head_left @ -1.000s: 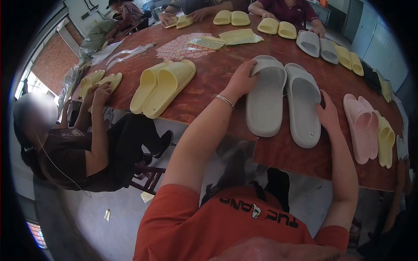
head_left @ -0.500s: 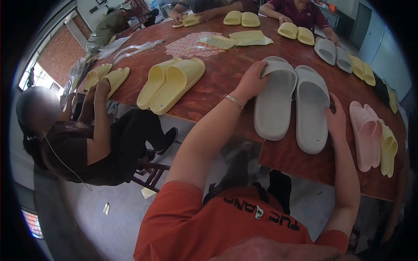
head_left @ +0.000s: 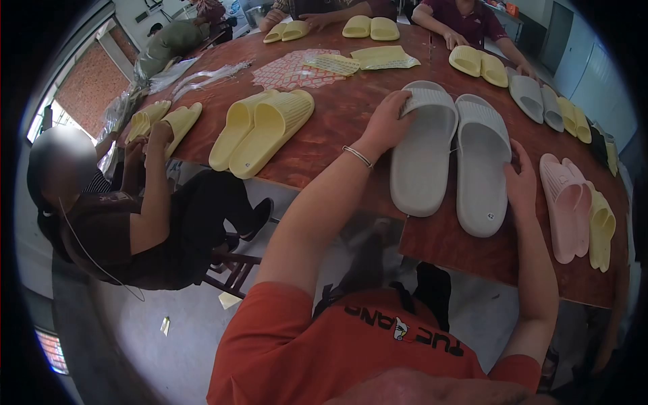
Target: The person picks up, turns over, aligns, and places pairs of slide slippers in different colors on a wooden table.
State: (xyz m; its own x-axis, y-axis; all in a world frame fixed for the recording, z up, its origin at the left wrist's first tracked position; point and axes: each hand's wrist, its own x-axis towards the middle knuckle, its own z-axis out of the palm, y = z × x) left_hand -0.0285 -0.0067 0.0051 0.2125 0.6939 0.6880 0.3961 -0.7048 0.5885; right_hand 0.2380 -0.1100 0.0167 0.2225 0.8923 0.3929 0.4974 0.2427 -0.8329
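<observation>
A pair of grey slide slippers lies before me on the table, toes pointing away. My left hand [head_left: 390,123] grips the strap edge of the left grey slipper [head_left: 420,172], its fingers tucked toward the opening. Along the outer side of the right grey slipper [head_left: 482,192], my right hand [head_left: 520,177] is closed on the edge near the strap. A small "42" label sits on that slipper's heel. A thin tie seems to link the two slippers between their straps.
Pale yellow slippers [head_left: 263,131] stand left on the brown table [head_left: 351,145]; pink slippers [head_left: 565,202] and yellow slippers [head_left: 601,219] lie right. Patterned sheets [head_left: 297,69] lie farther back. A seated person [head_left: 101,216] works at left; others handle slippers across the table.
My hands keep their hold on the grey slippers, which barely shift. Across the table, a yellow pair and a grey pair near a co-worker have moved right and toward me.
</observation>
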